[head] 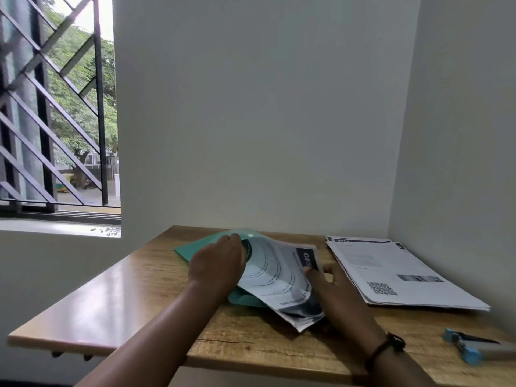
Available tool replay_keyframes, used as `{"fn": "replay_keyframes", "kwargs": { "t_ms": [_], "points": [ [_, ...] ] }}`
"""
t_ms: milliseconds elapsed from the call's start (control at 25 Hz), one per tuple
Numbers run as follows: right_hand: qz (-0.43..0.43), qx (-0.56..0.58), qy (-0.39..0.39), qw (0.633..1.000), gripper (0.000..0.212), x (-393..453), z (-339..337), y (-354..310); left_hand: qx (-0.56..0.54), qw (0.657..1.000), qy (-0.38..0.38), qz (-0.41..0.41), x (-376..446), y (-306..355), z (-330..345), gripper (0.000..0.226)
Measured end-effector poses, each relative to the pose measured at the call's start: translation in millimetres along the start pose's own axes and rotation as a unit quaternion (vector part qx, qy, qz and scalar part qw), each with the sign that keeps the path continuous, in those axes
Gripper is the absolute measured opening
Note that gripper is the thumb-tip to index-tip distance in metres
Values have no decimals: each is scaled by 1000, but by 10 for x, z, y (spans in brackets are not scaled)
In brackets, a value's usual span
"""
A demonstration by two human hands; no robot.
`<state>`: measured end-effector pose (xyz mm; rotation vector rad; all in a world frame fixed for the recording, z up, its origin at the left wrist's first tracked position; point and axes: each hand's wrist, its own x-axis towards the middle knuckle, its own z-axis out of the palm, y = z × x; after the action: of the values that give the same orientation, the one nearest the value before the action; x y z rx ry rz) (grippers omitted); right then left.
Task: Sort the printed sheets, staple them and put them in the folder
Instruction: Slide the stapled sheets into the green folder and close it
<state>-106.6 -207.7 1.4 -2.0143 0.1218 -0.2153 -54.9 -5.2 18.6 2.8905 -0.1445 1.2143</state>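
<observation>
Both hands (217, 263) (332, 289) hold a printed set (279, 277) at the green folder (195, 248) on the wooden table (125, 289).

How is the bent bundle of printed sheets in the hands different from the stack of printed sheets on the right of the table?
The bent bundle of printed sheets is curved, lies partly over the green plastic folder, and both hands touch it. The flat stack of printed sheets lies untouched on the wooden table. The bundle shows dark curved graphics; the stack shows a QR code. Both are white printed paper.

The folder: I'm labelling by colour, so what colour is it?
The folder is teal green, seen in the head view.
</observation>
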Motion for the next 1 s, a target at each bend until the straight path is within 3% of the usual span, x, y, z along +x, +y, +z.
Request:
{"fn": "replay_keyframes", "kwargs": {
  "t_ms": [80, 160, 240, 320, 480, 520, 600, 640, 680, 760, 840, 1000],
  "points": [
    [-86, -151, 73, 982, 50, -14, -4, 53, 22, 1000, -13, 11, 31, 42, -20, 19],
    [-102, -165, 114, 974, 46, 25, 34, 143, 6, 1000, -20, 2, 43, 99, -16, 22],
    [-63, -73, 111, 989, 22, 32, 41, 161, -10, 1000, -30, 4, 45, 147, -6, 25],
    [15, 82, 58, 995, 27, 19, -22, 146, -13, 996, -72, 45, 29, 193, 1, 28],
    [42, 111, -33, 992, 31, -112, -111, 228, 46, 974, -196, 108, -57, 270, 67, 42],
    [46, 113, -48, 991, 35, -136, -117, 199, 53, 972, -203, 107, -58, 283, 95, 43],
    [57, 96, -9, 994, 69, -91, -97, 164, 34, 970, -222, 93, -38, 269, 128, 47],
    [39, 31, 30, 998, 84, -86, -104, 125, 12, 966, -247, 80, -19, 241, 131, 51],
    [-2, -38, 36, 999, 84, -126, -150, 130, -14, 956, -284, 66, 7, 195, 145, 58],
    [-64, -80, -15, 995, 47, -190, -292, 120, -67, 921, -383, 34, 46, 64, 186, 78],
    [-65, -78, -113, 988, 20, -246, -438, 71, -99, 885, -455, 16, 30, -77, 233, 102],
    [-89, -144, -166, 972, 15, -28, -497, 91, -144, 859, -491, 36, -79, -267, 272, 137]
  ]
}}
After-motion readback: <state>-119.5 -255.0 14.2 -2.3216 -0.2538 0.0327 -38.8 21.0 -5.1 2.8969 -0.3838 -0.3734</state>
